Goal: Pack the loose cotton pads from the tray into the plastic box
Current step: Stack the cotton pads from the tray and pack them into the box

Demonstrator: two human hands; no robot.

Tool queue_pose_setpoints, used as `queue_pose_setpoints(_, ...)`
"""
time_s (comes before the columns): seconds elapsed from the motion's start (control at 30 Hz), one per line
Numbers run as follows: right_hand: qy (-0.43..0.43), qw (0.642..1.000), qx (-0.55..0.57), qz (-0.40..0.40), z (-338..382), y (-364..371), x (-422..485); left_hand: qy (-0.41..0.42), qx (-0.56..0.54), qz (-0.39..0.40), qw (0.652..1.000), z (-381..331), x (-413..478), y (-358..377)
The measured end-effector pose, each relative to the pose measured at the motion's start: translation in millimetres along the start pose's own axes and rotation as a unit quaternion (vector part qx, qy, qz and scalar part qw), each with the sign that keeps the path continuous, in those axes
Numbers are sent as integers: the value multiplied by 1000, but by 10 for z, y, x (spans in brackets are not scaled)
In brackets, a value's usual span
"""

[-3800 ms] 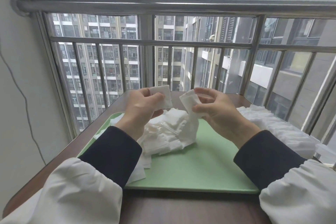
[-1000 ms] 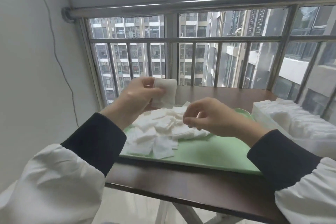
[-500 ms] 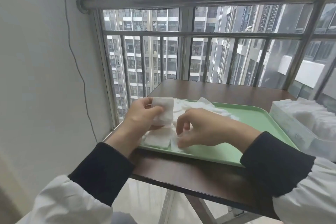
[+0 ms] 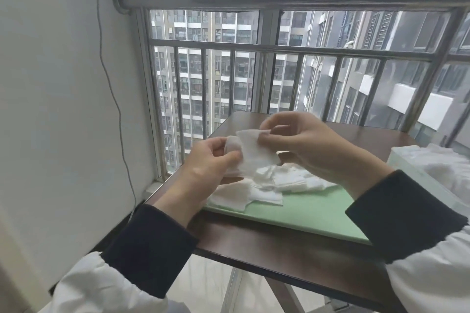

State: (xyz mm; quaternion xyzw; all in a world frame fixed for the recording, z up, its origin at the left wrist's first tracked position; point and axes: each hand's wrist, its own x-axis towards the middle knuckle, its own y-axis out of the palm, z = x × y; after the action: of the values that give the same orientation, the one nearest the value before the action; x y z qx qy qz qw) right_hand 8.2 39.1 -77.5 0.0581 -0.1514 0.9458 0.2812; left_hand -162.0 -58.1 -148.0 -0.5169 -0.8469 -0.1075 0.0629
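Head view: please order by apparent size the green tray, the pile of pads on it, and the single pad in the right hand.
1. green tray, though partly covered
2. pile of pads
3. single pad, smallest though held nearer the camera

Raised together, left hand and right hand both pinch.

Two hands are counted at mid-frame: one left hand and one right hand. One tray, one table and one plastic box at the right edge are seen. One single pad is raised beside one small stack; the heaped pads cannot be counted.
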Motion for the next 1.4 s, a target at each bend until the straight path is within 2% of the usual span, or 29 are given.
queue_pose_setpoints(0.13,-7,996,-46,-79,-69,146,122,1,-32,16,999,-34,-35,-9)
queue_pose_setpoints(0.27,-17,989,-88,-121,-151,273,179,-6,-38,24,999,-70,-57,-4)
queue_pose_setpoints(0.47,-70,968,-154,-184,-239,393,245,-54,-90,-11,994,-116,-39,-3)
queue_pose_setpoints(0.57,-84,957,-197,-196,-260,400,262,-8,-73,-2,997,-80,-63,-10)
queue_pose_setpoints(0.67,-64,937,-257,-230,-292,350,252,15,-90,-100,991,-57,-45,-35)
queue_pose_setpoints(0.7,-51,930,-283,-228,-295,315,239,15,-100,-143,984,-53,-26,-51)
queue_pose_setpoints(0.77,-22,929,-328,-168,-297,272,204,14,-123,-201,972,-59,-3,-84)
queue_pose_setpoints(0.87,11,918,-390,-75,-321,326,146,16,-128,-219,967,-56,4,-88)
queue_pose_setpoints(1.03,41,846,-515,-128,-362,447,139,16,-114,-211,971,-49,12,-75)
queue_pose_setpoints(1.13,47,855,-500,-126,-397,519,149,15,-105,-209,972,-50,3,-71)
queue_pose_setpoints(1.2,62,879,-459,-115,-409,535,160,14,-103,-212,972,-54,0,-68)
queue_pose_setpoints(1.33,123,945,-287,-92,-283,350,147,14,-92,-206,974,-44,3,-63)
queue_pose_setpoints(1.4,160,959,-223,-64,-194,197,99,12,-77,-203,976,-37,8,-56)
